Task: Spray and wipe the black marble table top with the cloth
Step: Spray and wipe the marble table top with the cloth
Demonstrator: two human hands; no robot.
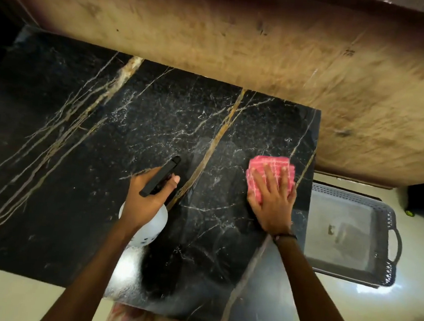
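Currently a folded pink-and-white checked cloth [271,176] is pressed flat against the black marble table top with gold and white veins [158,119], close to its right edge and roughly midway between the far and near edges. The right hand [272,199] is laid open over the cloth, fingers spread, palm down, so that the cloth is pinned rather than clutched. The left hand [145,198] is closed around the neck of a white plastic spray bottle with a black trigger head [152,214], which is held just above the middle of the slab, nearer the near edge; its nozzle is aimed toward the far edge. Whether the trigger is being squeezed cannot be told

A faint misty haze can be made out on the stone between the two hands, so some spraying is judged to be done already. Wiping is judged to be under way at the right-hand part only. The left half of the slab and the far left corner look dull and are judged to be untouched as yet, though dryness cannot be confirmed in this light. Most of the surface is therefore thought to be left

A grey perforated plastic tray with handles [384,244] is seen on the floor beside the right edge
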